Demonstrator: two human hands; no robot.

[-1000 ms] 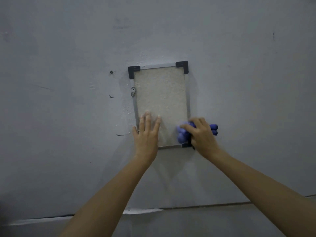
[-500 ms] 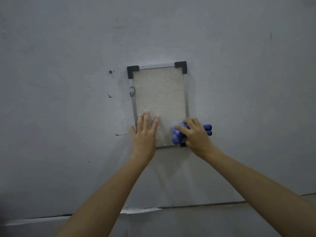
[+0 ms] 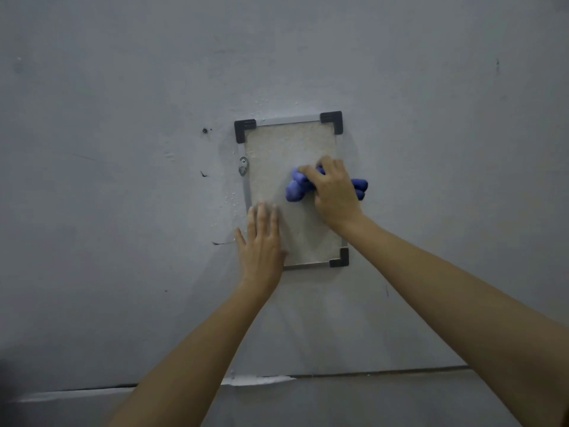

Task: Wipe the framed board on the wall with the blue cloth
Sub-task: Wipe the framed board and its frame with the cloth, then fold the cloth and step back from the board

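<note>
A small framed board (image 3: 284,149) with a pale speckled face, grey metal rim and black corner caps hangs on the grey wall. My right hand (image 3: 334,192) is closed around a bunched blue cloth (image 3: 295,188), pressing it against the board's middle right. Cloth ends stick out on both sides of the hand. My left hand (image 3: 261,241) lies flat with fingers apart over the board's lower left corner, hiding that corner cap.
A metal hanger clip (image 3: 243,167) sits on the frame's left rim. The wall has a small dark hole (image 3: 204,130) and scuff marks left of the board. A horizontal seam with peeling white paint (image 3: 255,380) runs low across the wall.
My right hand has carried the cloth up from the board's lower right corner to its middle right, uncovering that corner cap. My left hand has stayed put.
</note>
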